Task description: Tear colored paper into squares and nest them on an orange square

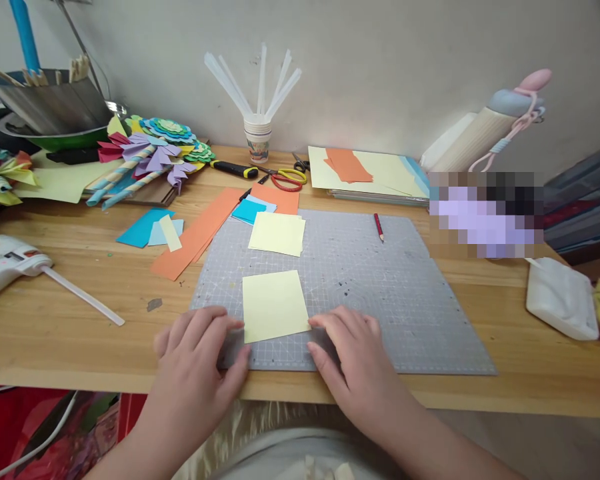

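Observation:
A pale yellow square of paper [275, 305] lies slightly turned on the grey cutting mat [380, 300], near its front edge. At the paper's lower left corner is my left hand [200, 360], thumb and forefinger apart, the forefinger tip at the paper's edge. My right hand [353, 357] is at the lower right corner in the same way, its forefinger touching the edge and its thumb apart below. Neither hand grips the sheet. Just behind it rests a small stack of similar yellow squares [277, 233].
Orange strips [200, 233] and blue paper [143, 228] lie left of the mat. A glue gun [15, 263] is at far left. Scissors [289, 179] and a paper cup of sticks [258, 140] stand behind. A red pencil [379, 227] lies on the mat; a white box [561, 299] sits right.

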`<state>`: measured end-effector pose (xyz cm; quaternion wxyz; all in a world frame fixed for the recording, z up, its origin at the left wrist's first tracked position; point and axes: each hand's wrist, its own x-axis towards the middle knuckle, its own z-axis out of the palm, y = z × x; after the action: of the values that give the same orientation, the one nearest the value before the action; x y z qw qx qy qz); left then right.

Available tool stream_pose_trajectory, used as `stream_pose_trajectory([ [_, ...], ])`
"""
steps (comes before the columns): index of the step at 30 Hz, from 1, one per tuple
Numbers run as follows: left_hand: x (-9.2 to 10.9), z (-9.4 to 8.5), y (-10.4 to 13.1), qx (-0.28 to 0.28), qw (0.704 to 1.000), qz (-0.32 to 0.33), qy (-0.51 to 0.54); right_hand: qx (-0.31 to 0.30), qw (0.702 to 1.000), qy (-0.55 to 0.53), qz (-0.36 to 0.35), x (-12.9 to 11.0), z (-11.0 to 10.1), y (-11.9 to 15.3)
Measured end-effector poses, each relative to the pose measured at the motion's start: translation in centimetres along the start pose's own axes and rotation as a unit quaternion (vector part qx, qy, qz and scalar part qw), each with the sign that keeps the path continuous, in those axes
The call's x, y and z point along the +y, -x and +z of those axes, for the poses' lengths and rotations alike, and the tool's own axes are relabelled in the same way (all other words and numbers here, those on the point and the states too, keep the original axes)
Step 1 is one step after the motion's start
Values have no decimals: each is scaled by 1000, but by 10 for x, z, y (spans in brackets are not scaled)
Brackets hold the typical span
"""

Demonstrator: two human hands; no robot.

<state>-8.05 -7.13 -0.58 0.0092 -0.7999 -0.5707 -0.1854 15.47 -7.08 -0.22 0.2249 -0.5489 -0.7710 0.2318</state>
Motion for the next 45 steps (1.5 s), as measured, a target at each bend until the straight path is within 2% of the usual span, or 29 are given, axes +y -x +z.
stream_pose_trajectory([
  [5, 1, 1, -15, -121, 989, -41, 76, -43, 999, 11, -10, -4, 3, -26],
  [9, 1, 0, -18, -158, 980, -40, 113, -79, 996, 15, -34, -7, 4, -33],
  [15, 4, -11, -16, -151, 978, 35, 138, -95, 993, -17, -75, -11, 0, -28],
  [18, 8, -20, -17, -94, 980, 44, 172, -96, 990, -45, -89, -14, -9, -28],
  [20, 12, -26, -19, -50, 973, 9, 226, -95, 987, -107, -75, -17, -20, -30],
  [22, 17, -31, -24, -39, 951, -50, 302, -107, 977, -180, -47, -22, -32, -31],
  [26, 29, -36, -35, -112, 887, -147, 424, -135, 954, -267, 8, -26, -51, -30],
  [30, 36, -32, -47, -117, 836, -190, 501, -79, 920, -372, 98, -19, -54, -32],
  [33, 38, -24, -64, -132, 808, -203, 537, -52, 902, -405, 140, -7, -54, -42],
  [36, 38, -16, -91, -151, 812, -191, 530, -65, 896, -415, 147, 8, -55, -58],
  [40, 38, -5, -128, -159, 830, -183, 503, -57, 869, -464, 162, 27, -57, -84],
  [45, 35, 10, -144, -144, 818, -200, 520, -37, 805, -556, 201, 46, -46, -102],
])
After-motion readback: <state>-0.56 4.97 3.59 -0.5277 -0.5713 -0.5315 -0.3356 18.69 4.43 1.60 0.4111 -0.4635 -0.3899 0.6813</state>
